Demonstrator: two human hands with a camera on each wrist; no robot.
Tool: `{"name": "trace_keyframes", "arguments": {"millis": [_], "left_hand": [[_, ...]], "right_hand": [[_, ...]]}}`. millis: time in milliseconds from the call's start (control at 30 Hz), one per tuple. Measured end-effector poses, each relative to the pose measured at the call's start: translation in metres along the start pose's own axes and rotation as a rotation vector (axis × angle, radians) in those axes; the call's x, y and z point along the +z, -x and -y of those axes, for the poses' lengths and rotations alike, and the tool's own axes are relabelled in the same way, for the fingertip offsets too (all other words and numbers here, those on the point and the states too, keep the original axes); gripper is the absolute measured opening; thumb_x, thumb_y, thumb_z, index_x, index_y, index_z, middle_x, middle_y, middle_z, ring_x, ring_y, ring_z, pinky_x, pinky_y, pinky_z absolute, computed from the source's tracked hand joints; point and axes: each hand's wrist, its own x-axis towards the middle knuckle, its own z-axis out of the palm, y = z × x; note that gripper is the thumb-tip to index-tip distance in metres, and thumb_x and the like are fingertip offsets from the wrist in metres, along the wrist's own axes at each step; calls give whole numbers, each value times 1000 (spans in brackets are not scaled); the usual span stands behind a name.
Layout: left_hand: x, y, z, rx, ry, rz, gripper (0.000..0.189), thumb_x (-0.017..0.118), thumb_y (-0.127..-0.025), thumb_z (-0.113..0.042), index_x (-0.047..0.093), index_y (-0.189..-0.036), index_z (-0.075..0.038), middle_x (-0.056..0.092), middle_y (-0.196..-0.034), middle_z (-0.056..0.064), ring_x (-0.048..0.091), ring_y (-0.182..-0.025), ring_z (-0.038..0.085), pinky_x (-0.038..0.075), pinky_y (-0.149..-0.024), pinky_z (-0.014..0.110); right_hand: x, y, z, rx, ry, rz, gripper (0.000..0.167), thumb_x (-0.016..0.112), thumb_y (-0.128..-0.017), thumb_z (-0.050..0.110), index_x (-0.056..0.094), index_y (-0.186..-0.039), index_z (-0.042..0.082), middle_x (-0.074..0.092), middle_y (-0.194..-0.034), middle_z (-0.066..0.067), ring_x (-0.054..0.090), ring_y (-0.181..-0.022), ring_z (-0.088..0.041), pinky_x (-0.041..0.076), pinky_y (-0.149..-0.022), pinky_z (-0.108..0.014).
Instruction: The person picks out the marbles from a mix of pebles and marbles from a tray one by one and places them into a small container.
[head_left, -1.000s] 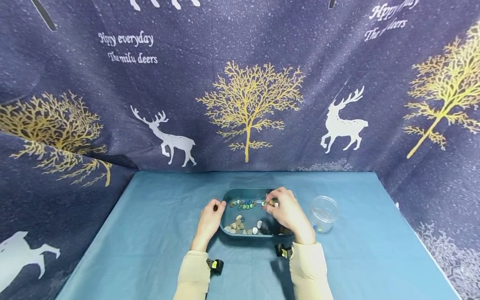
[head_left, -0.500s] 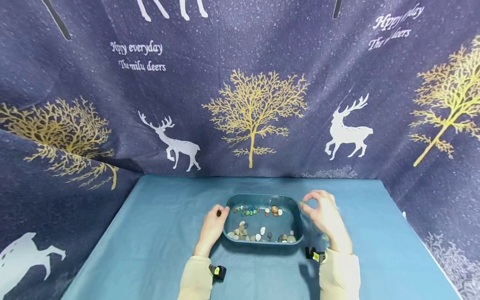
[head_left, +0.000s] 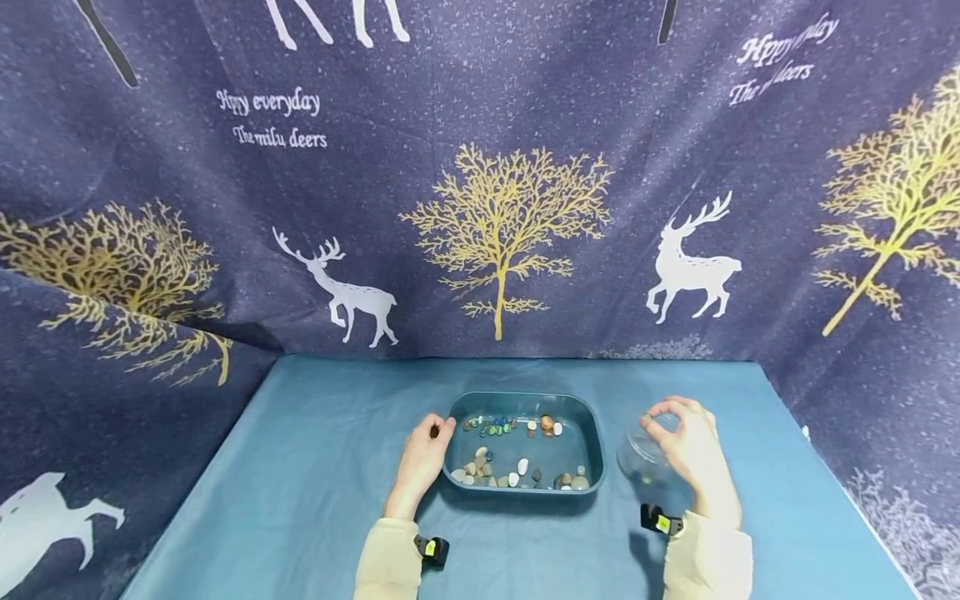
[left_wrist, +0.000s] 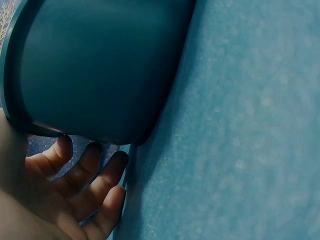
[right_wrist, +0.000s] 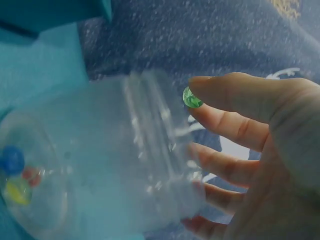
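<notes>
My left hand [head_left: 422, 458] grips the left rim of a dark teal tray [head_left: 542, 454]; in the left wrist view its fingertips [left_wrist: 62, 145] lie along the tray's outer wall. Between thumb and forefinger my right hand [head_left: 690, 442] pinches a small clear-green glass marble [right_wrist: 191, 98]. This hand is above the mouth of a clear plastic jar [right_wrist: 100, 150], which stands right of the tray. A blue marble [right_wrist: 12, 160], a yellow one [right_wrist: 19, 191] and a red one [right_wrist: 32, 175] lie at the jar's bottom. The hand partly hides the jar in the head view.
Inside the tray, several coloured marbles [head_left: 495, 428] lie at the back left, and brown and white stones [head_left: 547, 423] at the back right. Pale pebbles [head_left: 472, 468] gather at the front left, more stones [head_left: 577, 482] at the front right. A blue cloth [head_left: 315, 467] covers the table.
My right hand has moved out of the tray, rightward to above the jar, with the green marble pinched. The left hand keeps its grip on the tray. The head view has shifted slightly.
</notes>
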Motion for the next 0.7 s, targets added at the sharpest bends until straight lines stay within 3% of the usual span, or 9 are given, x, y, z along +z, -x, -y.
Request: {"name": "trace_keyframes", "arguments": {"millis": [200,433,700], "left_hand": [[-1,1,1,2,-3,-2,35,51,-102,-44,52,-85,-13,44,-70,4,37,-55,20,34,-56,33],[-1,-1,1,-4,-8,-2,35,51,-101,-44,52,-85,-14,44,-69,4,38,-55,19,34,-57,34],[-1,1,1,2,0,2,35,51,-102,-44,52,-85,-13,44,-69,4,38,-55,20,34,-57,34]], "right_hand": [[-2,5,-13,63,25,67,18,71,-89,20,69,-95,2,49,-129,-32,35,-123,-55,25,-101,-62],[-2,9,-21,86,26,128,19,71,-90,22,71,-96,4,50,-131,-31,42,-122,-53,32,-98,-61],[2,9,-25,161,35,246,24,68,-92,25,72,-102,3,45,-137,-34,38,-127,-52,31,-101,-62]]}}
